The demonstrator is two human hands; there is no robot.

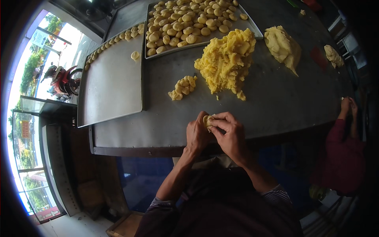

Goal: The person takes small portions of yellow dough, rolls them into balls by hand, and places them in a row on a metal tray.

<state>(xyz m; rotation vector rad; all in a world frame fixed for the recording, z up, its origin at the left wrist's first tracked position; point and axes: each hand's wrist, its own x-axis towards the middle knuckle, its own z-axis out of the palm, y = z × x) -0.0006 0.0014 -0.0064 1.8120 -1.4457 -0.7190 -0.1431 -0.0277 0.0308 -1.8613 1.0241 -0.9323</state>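
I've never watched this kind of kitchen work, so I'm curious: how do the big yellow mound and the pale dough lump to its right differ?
The yellow mound is a deeper yellow; the pale dough lump is creamier. The yellow mound looks rough and craggy, while the pale dough lump is smoother, tapering to a point. The yellow mound also appears larger than the pale dough lump. Both rest, irregularly shaped, on the dark tabletop.

No text legible; the pale sign (39, 38) and orange sign (25, 129) are too small.
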